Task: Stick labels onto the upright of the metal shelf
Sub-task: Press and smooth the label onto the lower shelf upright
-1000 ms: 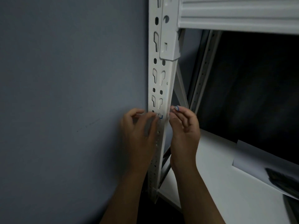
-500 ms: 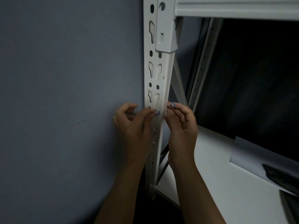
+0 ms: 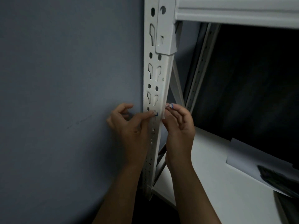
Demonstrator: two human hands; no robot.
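Wall (image 3: 61,88): grey-blue, filling the whole left side of my view, with a faint scuff low down near my left hand.

Shelf board (image 3: 215,175): white, running away to my lower right; a pale sheet (image 3: 252,160) lies on it with something dark at its far edge — too dim to name.

Beam (image 3: 234,12): white metal, crossing the top right and hooked into the upright by its end bracket (image 3: 165,38).

Upright (image 3: 155,75): white metal post with keyhole slots and round holes, standing just beside the wall, between my two hands. A second perforated post (image 3: 200,65) stands behind it, and a diagonal brace (image 3: 177,84) runs between them.

Left hand (image 3: 129,126): reaching across the front face of the upright, fingers extended, fingertips (image 3: 149,114) pressing the label against the metal; the thumb and forefinger curl loosely above, gripping nothing.

Right hand (image 3: 179,125): at the upright's right edge, fingers curled, pinching the label's other end — a small blue-rimmed bit shows at my fingertips (image 3: 170,106).

Label (image 3: 159,113): white with a blue mark, wrapped round the upright's front right corner just under the lowest keyhole slots, held at both ends by my hands.
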